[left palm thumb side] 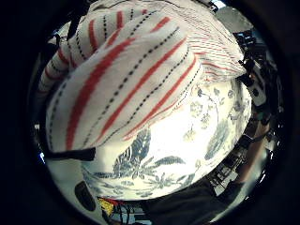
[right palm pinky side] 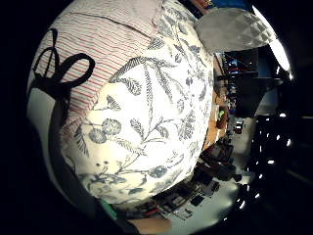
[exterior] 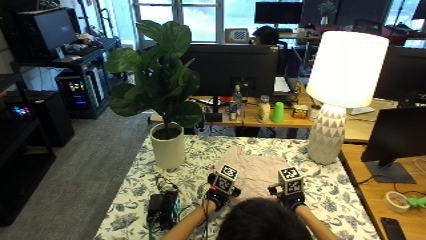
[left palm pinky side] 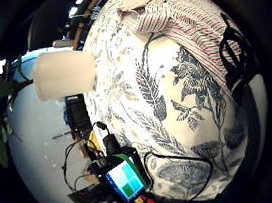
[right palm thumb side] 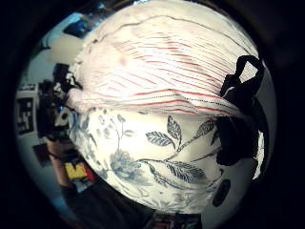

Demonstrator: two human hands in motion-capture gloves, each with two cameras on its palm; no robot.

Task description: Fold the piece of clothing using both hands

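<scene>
Outside view: striped garment [exterior: 256, 167] lies bunched on the floral tablecloth [exterior: 200, 150], between plant pot [exterior: 168, 145] and lamp [exterior: 336, 100]. Left hand [exterior: 223, 192] and right hand [exterior: 287, 192] sit at its near edge; can't tell whether either one grips. Palm views: cloth looks partly gathered, so I'd guess about 1 fold done, more left.

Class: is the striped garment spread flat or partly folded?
Partly folded: the striped garment has a doubled-over flap lifted near the left palm.

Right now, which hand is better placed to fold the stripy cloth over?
Probably the left hand: its thumb side palm view is filled by a bunched fold of the striped garment, so cloth is close to that palm. The right hand looks onto flat cloth.
</scene>
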